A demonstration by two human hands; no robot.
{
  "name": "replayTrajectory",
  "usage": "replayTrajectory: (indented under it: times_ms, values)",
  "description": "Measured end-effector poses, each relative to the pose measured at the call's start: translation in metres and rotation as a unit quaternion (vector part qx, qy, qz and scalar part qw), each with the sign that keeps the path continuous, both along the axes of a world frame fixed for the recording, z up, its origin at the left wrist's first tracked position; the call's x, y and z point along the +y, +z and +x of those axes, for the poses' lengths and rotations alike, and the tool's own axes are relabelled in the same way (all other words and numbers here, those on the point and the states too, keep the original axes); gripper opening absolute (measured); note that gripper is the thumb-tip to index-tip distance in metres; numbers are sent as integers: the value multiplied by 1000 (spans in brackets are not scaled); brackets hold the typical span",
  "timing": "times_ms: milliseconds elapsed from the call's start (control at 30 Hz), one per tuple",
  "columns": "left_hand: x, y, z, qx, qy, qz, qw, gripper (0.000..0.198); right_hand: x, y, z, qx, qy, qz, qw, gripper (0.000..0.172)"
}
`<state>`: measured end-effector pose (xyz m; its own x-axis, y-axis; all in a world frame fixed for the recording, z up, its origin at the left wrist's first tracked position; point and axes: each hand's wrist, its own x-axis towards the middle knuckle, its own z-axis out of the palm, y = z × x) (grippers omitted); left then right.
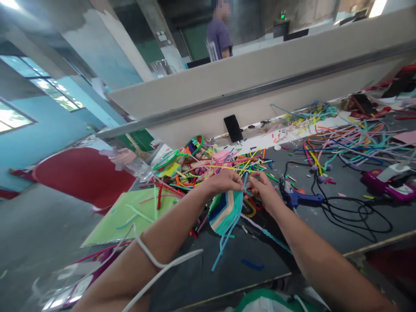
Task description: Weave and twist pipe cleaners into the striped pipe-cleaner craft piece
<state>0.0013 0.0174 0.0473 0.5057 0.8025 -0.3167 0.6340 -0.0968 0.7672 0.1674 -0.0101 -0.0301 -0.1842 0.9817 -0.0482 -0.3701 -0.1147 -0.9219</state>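
In front of me, over the dark tabletop, my left hand pinches the top of a striped pipe-cleaner piece with teal, dark blue and beige bands. Close beside it, my right hand has its fingers pinched on a light-blue pipe cleaner at the piece's upper corner. Long light-blue ends of pipe cleaner hang below. The fingertips nearly meet, and exactly how the strands cross between them is too small to tell.
A heap of coloured pipe cleaners lies behind my hands. To the right are a blue glue gun, its black cable and a magenta device. A phone leans on the partition; a person stands beyond.
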Motion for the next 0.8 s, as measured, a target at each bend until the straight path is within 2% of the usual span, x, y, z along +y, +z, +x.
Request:
replayTrajectory:
  times_ms: [67,133,233,300,367,467,667,800]
  values:
    - [0,2,-4,-8,-1,2,1000,20,-1,-2,0,-37,-22,83,996,32]
    - [0,4,-8,-13,5,2,1000,20,-2,-2,1,-98,-58,210,971,27]
    - [0,6,-11,-22,-2,4,1000,19,-3,-2,4,-217,-98,390,889,17]
    - [1,6,-12,-25,-10,6,1000,18,-3,-3,5,-271,-88,455,843,17]
    - [1,3,-13,-22,-12,6,1000,18,-2,-5,5,-303,-67,483,819,21]
    - [2,-1,-15,-15,-6,11,1000,17,0,-9,3,-333,-54,499,798,23]
    - [2,-5,-16,-32,13,10,999,15,-7,-8,-1,-443,-90,496,742,19]
    - [3,-5,-14,-50,23,4,998,14,-13,-6,-4,-474,-143,476,727,18]
